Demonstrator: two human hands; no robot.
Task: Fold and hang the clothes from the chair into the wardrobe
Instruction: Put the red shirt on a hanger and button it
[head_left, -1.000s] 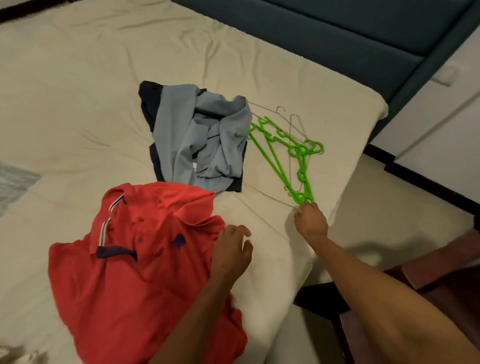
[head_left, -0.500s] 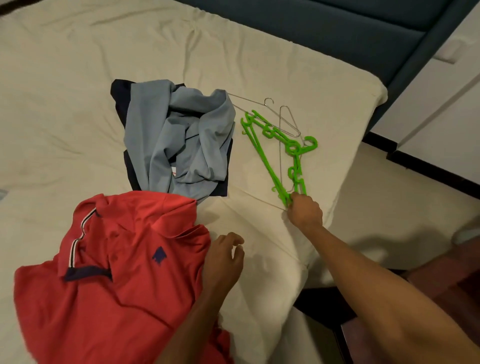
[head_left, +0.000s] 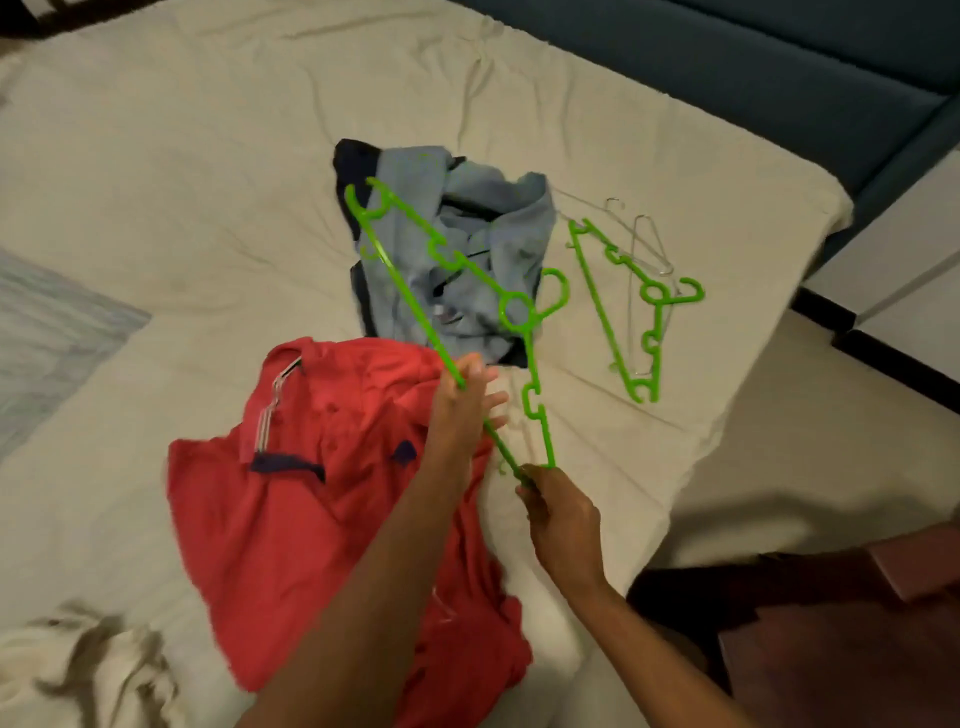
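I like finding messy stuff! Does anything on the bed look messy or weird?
Yes. The grey-blue clothes lie crumpled in a heap mid-bed, not folded. The red shirt is rumpled too, hanging over the bed's edge. Thin wire hangers are tangled under a green hanger. Nothing looks broken.

Right hand (head_left: 563, 525) is now lifting one green hanger (head_left: 467, 291) off the bed, pinching its lower corner. It's hanging over the red polo (head_left: 322, 519), split from the second green hanger (head_left: 631, 312). Left hand (head_left: 462, 405) is coming up off the polo, fingers touching the bottom bar.
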